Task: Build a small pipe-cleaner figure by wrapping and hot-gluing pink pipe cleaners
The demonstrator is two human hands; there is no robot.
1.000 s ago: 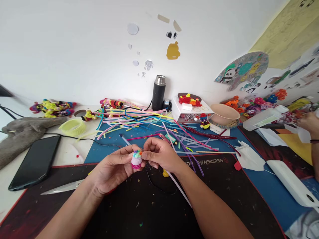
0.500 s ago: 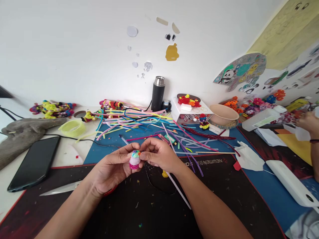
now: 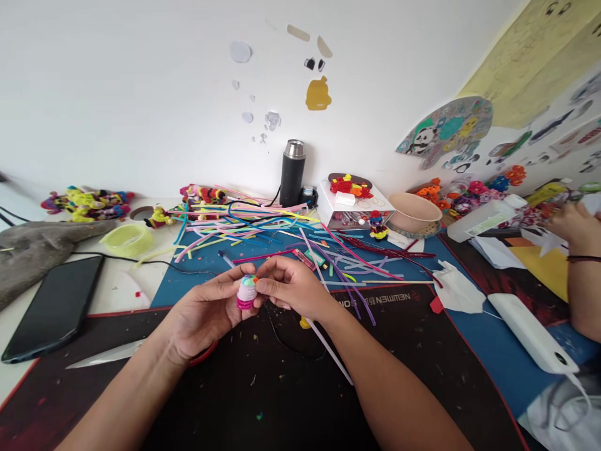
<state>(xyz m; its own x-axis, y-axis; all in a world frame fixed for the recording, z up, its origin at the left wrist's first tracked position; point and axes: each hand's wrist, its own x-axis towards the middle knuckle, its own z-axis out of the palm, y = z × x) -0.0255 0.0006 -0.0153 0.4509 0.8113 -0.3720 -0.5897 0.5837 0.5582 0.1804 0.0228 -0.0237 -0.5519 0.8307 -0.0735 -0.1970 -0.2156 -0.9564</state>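
Note:
A small coiled pipe-cleaner piece (image 3: 246, 294), white in the middle with a magenta base and a multicoloured top, is held upright between my hands. My left hand (image 3: 204, 313) grips its side between thumb and fingers. At its orange and blue-green top, the thumb and fingertips of my right hand (image 3: 293, 289) are pinched together; those fingertips partly cover it. A pale lilac pipe cleaner (image 3: 332, 357) lies slanted beneath my right wrist. Under my left forearm are scissors (image 3: 107, 354), with a red handle showing past the wrist.
Many loose pipe cleaners (image 3: 253, 219) spread across the back. A black flask (image 3: 293, 175), a white box (image 3: 331, 199) and a bowl (image 3: 413, 213) stand behind them. A phone (image 3: 54, 307) lies left, a white power bank (image 3: 530, 335) right. Another person's hand (image 3: 570, 222) is at far right.
The whole view has shifted slightly, so things sit a little further left and up. Both hands keep their hold on the coiled piece. The other person's hand and arm show more.

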